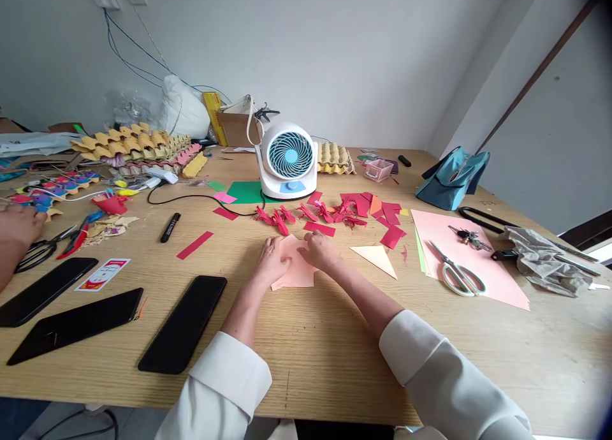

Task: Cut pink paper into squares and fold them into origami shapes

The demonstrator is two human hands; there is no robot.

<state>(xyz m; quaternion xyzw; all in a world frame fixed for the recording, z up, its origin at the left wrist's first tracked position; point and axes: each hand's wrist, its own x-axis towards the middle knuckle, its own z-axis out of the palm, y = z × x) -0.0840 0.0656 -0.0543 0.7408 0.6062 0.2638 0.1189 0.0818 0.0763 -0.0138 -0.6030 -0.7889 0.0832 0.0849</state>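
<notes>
A pale pink sheet of paper [297,266] lies on the table in front of me, with creases and a folded edge showing. My left hand [271,261] grips its left side, thumb resting on top and fingers curled at the upper left edge. At the upper right corner, my right hand [319,251] pinches the same sheet, its fingertips partly hidden. Just beyond my hands lie several folded red paper pieces [280,220] in a row. A cream paper triangle [375,259] is to the right of my right hand.
A white fan [289,162] stands at the back. Phones, one black phone [183,324] nearest, lie at left; another person's hand [21,226] rests at the far left. Scissors [459,274] and keys [468,238] sit on pink sheets [497,280] at right, near a blue bag [452,178].
</notes>
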